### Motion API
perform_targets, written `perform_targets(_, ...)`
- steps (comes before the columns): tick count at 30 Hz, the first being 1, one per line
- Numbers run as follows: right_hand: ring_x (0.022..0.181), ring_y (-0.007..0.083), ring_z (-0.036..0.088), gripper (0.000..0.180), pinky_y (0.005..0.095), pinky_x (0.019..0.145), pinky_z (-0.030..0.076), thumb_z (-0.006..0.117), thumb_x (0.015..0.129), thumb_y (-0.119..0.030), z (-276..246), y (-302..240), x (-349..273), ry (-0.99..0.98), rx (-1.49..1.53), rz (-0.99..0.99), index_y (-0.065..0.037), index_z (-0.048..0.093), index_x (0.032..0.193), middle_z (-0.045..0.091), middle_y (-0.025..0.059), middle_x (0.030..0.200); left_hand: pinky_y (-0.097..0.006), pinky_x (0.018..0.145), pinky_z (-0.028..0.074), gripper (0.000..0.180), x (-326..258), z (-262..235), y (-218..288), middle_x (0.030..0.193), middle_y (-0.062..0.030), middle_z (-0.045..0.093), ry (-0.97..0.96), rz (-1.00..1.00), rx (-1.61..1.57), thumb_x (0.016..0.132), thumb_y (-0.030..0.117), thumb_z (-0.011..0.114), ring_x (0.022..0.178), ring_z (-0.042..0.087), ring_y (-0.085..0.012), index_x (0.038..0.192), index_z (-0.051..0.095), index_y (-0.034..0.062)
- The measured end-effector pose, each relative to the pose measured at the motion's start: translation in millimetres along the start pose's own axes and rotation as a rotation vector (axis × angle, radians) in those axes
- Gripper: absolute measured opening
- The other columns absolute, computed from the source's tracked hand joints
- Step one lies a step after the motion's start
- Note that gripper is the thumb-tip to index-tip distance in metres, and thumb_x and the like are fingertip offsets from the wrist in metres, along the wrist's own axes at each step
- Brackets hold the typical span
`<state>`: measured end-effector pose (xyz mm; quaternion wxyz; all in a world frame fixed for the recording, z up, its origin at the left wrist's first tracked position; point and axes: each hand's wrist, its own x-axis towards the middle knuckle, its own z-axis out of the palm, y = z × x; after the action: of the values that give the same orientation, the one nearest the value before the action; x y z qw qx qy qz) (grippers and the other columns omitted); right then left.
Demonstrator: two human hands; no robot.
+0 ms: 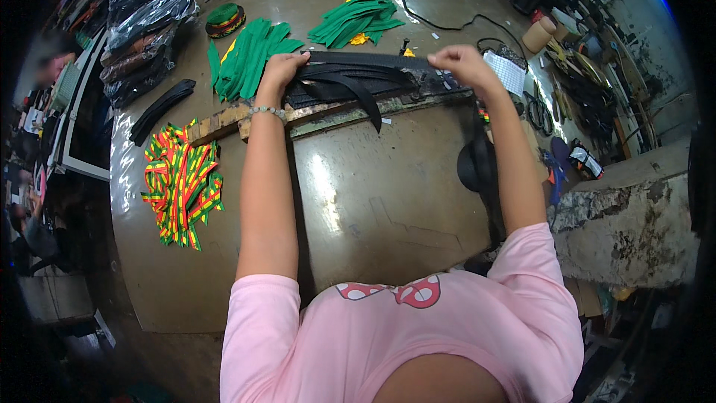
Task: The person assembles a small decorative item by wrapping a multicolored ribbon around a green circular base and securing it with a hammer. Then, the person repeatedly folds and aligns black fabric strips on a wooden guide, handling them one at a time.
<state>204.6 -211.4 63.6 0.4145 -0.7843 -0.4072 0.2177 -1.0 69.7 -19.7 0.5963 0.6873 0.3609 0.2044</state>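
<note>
Gripping a bundle of black fabric strips [358, 78] at both ends, the person works over a worn wooden board [313, 113] on the brown worktable [373, 194]. Left hand [282, 69] closes its fingers over the bundle's left end; right hand [464, 63] pinches the right end. One strip droops off the board's near edge. Beyond the hands lie two heaps of green fabric pieces [250, 56], and to the left a pile of red-yellow-green striped strips [181, 183].
</note>
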Motion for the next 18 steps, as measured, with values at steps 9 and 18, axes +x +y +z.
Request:
perform_targets(9, 0.044, 0.0044, 0.033, 0.025, 0.0224, 0.041, 0.023, 0.068, 0.078, -0.033, 23, 56, -14, -0.024, 0.256, 0.27, -0.008, 0.062, 0.081, 0.042, -0.0063, 0.056, -0.026, 0.063, 0.042, 0.029, 7, -2, -6, 0.077, -0.0051, 0.063, 0.018, 0.062, 0.175, 0.079, 0.026, 0.066, 0.067, 0.053, -0.0118, 0.084, 0.065, -0.0029)
perform_targets(18, 0.069, 0.0125, 0.06, 0.029, 0.027, 0.064, 0.046, 0.065, 0.079, -0.026, 46, -45, 13, 0.232, 0.038, -0.475, 0.001, 0.066, 0.089, 0.066, 0.0076, 0.075, -0.03, 0.068, 0.046, 0.031, -3, -1, -10, 0.078, -0.0124, 0.066, 0.072, 0.222, 0.029, 0.073, 0.026, 0.066, 0.069, 0.061, -0.017, 0.089, 0.067, -0.0008)
